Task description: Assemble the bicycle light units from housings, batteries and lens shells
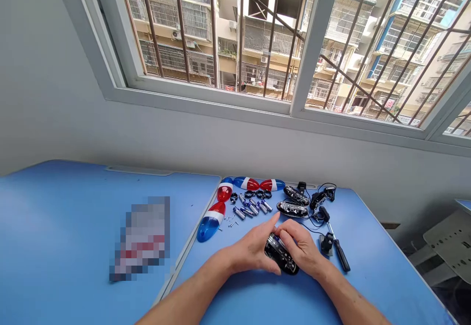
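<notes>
Both my hands grip one black oval lamp base point(280, 255) with shiny reflectors, resting on the blue table point(257, 295). My left hand point(252, 249) wraps its left end, thumb stretched over the top. My right hand point(302, 247) closes on its right end. Just beyond lie several small batteries point(252, 207), tiny screws point(231, 223) and black rings point(257, 194). Red, white and blue lens covers point(211, 219) lie to the left, and two more lens covers point(259, 184) sit at the back.
Two other black lamp bases point(294, 202) and wired black parts point(322, 197) lie behind my right hand. A black-handled screwdriver point(338, 249) lies to its right. A blurred packet point(142, 239) sits on the adjoining left table. A grey chair point(449, 246) stands at right.
</notes>
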Demonstrator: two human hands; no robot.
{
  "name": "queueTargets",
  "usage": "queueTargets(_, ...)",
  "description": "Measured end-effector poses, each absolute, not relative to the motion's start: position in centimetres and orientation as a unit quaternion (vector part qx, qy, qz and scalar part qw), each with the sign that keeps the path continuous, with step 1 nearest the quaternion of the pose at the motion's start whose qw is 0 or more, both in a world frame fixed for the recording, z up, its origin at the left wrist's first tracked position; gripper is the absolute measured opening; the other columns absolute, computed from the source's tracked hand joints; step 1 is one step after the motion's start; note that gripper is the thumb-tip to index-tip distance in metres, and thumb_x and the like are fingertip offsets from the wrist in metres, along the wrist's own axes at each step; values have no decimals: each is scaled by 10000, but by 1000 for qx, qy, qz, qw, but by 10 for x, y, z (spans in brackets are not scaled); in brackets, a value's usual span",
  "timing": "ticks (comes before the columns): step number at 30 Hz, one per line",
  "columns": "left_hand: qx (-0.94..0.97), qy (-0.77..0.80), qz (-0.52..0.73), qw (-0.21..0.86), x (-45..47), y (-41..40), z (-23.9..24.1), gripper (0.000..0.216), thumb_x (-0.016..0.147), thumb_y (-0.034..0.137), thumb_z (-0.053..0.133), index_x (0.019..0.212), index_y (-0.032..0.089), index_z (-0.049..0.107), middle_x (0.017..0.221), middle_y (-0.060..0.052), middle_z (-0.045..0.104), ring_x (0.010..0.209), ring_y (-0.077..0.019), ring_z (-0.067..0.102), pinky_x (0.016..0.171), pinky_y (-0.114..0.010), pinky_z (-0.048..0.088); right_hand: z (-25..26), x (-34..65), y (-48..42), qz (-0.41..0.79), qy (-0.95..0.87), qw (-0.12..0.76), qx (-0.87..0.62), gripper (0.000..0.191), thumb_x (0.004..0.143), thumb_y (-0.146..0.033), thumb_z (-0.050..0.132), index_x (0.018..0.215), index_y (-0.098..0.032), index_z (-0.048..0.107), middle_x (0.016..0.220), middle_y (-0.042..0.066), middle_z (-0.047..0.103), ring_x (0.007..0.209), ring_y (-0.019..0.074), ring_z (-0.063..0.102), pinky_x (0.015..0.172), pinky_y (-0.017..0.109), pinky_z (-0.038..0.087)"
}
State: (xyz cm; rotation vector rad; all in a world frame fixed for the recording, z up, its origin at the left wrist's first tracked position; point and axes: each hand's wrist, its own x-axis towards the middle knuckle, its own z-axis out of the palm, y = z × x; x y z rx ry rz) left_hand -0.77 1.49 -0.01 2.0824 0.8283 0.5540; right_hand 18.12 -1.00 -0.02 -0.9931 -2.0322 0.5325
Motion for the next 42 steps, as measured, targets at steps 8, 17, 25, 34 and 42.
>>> queueTargets(8, 828, 328, 225, 394, -7, 15, 2, 1237, 555, 461, 866, 1544, 159, 188, 1433, -162, 496, 1319, -393, 436, 1102, -455, 350, 1, 183, -12, 160, -820, 399, -377, 275, 991, -296, 392, 892, -209, 634, 788, 40, 603, 749, 174, 548, 692, 292, 435)
queueTargets(17, 832, 315, 228, 395, -6, 15, 1, 1260, 547, 463, 883, 1545, 159, 178, 1342, -153, 573, 1274, -385, 481, 1066, -453, 387, -1, 178, -12, 162, -810, 430, -364, 260, 978, -267, 422, 758, -205, 545, 738, 20, 541, 683, 148, 508, 636, 266, 412)
queueTargets(25, 834, 318, 224, 390, -8, 18, -3, 1247, 561, 444, 884, 1548, 170, 174, 1461, -175, 468, 1325, -388, 437, 1106, -469, 353, -1, 178, -11, 175, -805, 428, -372, 234, 970, -267, 422, 786, -209, 554, 759, 26, 569, 697, 157, 523, 651, 275, 425)
queueTargets(34, 845, 311, 213, 380, -6, 16, -1, 1234, 576, 472, 865, 1545, 132, 182, 1543, -195, 346, 1390, -396, 351, 1147, -480, 304, 3, 178, -9, 195, -811, 398, -381, 248, 984, -286, 401, 823, -215, 576, 791, 21, 559, 737, 157, 525, 686, 274, 431)
queueTargets(42, 839, 306, 212, 396, -2, 13, 2, 1268, 547, 455, 886, 1548, 137, 174, 1535, -201, 358, 1385, -388, 364, 1133, -479, 327, 3, 175, -9, 210, -802, 405, -385, 303, 999, -327, 370, 780, -212, 546, 773, 15, 525, 728, 155, 503, 666, 273, 423)
